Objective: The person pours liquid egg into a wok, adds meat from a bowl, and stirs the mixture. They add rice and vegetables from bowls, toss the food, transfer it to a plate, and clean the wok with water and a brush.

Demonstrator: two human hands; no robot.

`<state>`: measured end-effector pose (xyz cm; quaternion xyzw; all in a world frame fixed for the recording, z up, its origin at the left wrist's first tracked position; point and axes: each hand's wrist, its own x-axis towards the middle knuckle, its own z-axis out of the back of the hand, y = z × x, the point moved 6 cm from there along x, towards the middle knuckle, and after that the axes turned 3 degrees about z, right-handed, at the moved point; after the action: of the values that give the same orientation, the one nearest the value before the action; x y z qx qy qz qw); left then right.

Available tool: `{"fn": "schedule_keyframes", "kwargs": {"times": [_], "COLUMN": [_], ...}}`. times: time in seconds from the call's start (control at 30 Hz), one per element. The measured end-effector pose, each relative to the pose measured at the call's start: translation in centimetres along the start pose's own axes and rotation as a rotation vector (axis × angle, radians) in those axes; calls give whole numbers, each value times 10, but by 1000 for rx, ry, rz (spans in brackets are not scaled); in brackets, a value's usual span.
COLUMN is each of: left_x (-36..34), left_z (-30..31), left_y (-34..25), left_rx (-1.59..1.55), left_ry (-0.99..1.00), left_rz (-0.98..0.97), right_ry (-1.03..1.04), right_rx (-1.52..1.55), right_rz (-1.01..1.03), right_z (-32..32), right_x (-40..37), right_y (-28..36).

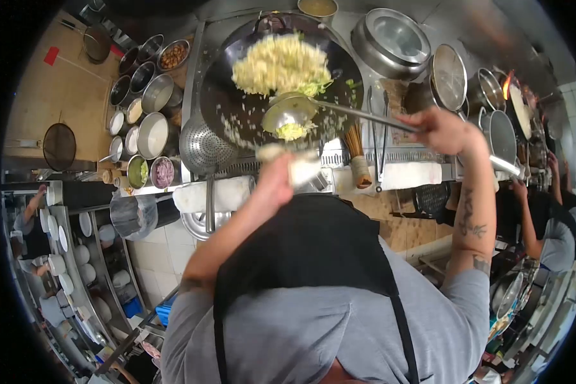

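A large dark wok [214, 96] holds a mass of pale yellow food with green bits [281, 64], and loose grains cling to its near wall. My right hand [445, 131] is closed around the long handle of a metal ladle [291, 115]. The ladle's bowl is inside the wok, with some yellow-green food in it. At the wok's near edge, my left hand [275, 182] grips a whitish cloth [304, 169], both slightly blurred.
Left of the wok are a perforated skimmer [206, 146], a bowl of chopped purple food [162, 173] and several metal containers. A bamboo brush [360, 169], a lidded pot [393, 41] and a strainer [449, 77] stand right. Co-workers [557, 237] are at far right, near a flame [507, 85].
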<state>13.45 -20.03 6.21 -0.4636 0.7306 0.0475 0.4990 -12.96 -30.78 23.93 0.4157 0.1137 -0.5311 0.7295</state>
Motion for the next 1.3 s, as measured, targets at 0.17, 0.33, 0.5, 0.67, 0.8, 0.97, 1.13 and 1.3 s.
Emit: {"fn": "schedule_keyframes", "kwargs": {"times": [0.17,0.33,0.5,0.67,0.8,0.97,1.13,1.3], "left_x": [79,44,101,132,134,129,129,110], "left_z": [-6,47,4,-12,-2,2,-2,-8], "left_y": [-35,39,-10,-60,-48,-46,-36,-15], "left_rx": [19,14,-152,-43,-165,-187,-128,-120], "left_ry": [154,247,151,283,370,335,244,47], "left_rz": [22,-227,40,34,69,81,96,-21], "right_ry": [-187,144,162,-720,-813,-897,-821,-828], "right_rx": [-161,910,1156,211,1230,1000,1163,1073], "right_rz": [-84,408,761,613,804,1201,792,622], "right_z": [-33,-109,-17,104,149,107,121,135], "right_x": [61,45,23,123,175,170,199,162], "right_y": [8,30,102,134,173,200,172,179]}}
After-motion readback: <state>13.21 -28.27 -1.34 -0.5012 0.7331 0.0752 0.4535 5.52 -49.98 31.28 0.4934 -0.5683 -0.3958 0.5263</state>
